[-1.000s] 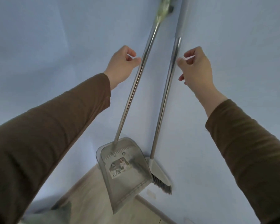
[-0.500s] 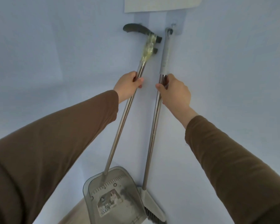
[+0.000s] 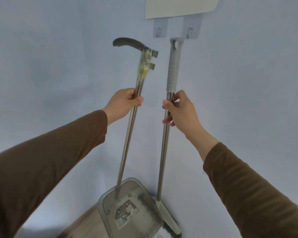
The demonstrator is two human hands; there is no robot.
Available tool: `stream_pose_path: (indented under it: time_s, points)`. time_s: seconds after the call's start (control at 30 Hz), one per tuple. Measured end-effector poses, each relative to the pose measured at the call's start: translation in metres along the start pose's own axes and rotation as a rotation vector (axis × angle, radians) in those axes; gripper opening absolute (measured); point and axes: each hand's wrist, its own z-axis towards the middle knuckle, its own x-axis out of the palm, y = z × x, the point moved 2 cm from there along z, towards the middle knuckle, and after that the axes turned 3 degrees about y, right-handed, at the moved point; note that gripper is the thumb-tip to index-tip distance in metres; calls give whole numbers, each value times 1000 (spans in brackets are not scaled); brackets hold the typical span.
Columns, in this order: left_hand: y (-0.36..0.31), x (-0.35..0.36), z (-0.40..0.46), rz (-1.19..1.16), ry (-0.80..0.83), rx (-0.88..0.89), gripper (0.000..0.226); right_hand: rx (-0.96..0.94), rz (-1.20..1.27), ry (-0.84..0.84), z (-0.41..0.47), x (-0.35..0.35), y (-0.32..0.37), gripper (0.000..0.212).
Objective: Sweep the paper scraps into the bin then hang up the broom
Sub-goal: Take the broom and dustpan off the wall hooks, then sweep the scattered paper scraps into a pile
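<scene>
Pale blue wall — two hooks, broom gripped below.

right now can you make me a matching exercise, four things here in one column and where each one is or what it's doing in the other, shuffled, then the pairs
Things
1. left hand
2. right hand
3. hooks
4. dustpan tray

States
A. bare on the wall, nothing hanging from them
B. holds the broom pole just under its grey grip
C. low down, beside the broom head
D. holds the dustpan pole below the taped part

Pairs: 1-D, 2-B, 3-A, 4-C
</scene>
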Motion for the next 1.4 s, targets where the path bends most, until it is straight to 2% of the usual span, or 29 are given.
stream_pose_path:
  time_s: [0.07,0.13,0.23,0.37,0.5,0.6,0.7,0.77,0.8,0.87,0.93,1.0,1.03,1.1,1.17,1.2,1.27,1.33,1.4]
  points:
    - [19,-2,-32,79,5,-74,27,138,205,139,-26,13,-8,22]
    - [40,-1,-67,97,21,-166,25,242,285,246,-49,27,-22,24]
    - [68,9,-123,-53,117,-306,20,409,396,391,-84,48,-48,23]
    - [98,21,-210,-253,257,-455,15,690,617,416,-142,79,-77,34]
    - [112,30,-320,-474,385,-576,13,845,564,427,-217,111,-94,39]
    - [111,34,-414,-783,512,-649,23,924,603,475,-285,125,-94,27]
    - [102,32,-505,-1047,606,-740,50,960,677,551,-354,123,-85,18]
    - [100,28,-559,-1043,624,-780,60,985,769,581,-402,115,-80,23]
    - [100,26,-584,-994,635,-793,58,1002,846,576,-426,111,-78,24]
    - [96,23,-630,-889,652,-844,38,1068,943,593,-479,103,-77,14]
    - [88,23,-676,-829,629,-965,27,1194,775,646,-533,97,-79,24]
    - [74,21,-719,-878,570,-1046,14,1296,514,685,-580,97,-88,38]
    - [66,19,-738,-909,551,-1061,11,1310,438,693,-600,97,-91,34]
    - [48,20,-779,-950,530,-1099,12,1326,428,707,-630,101,-92,19]
    - [27,22,-817,-860,510,-1131,9,1373,520,696,-656,105,-96,20]
    - [18,23,-835,-779,513,-1113,18,1390,516,720,-669,106,-94,19]
    - [-5,19,-864,-706,452,-1102,62,1374,393,788,-695,107,-94,15]
    - [-22,13,-890,-955,346,-1114,83,1356,359,841,-719,104,-95,15]
    - [-37,8,-919,-1205,254,-1115,90,1346,375,869,-742,95,-92,16]
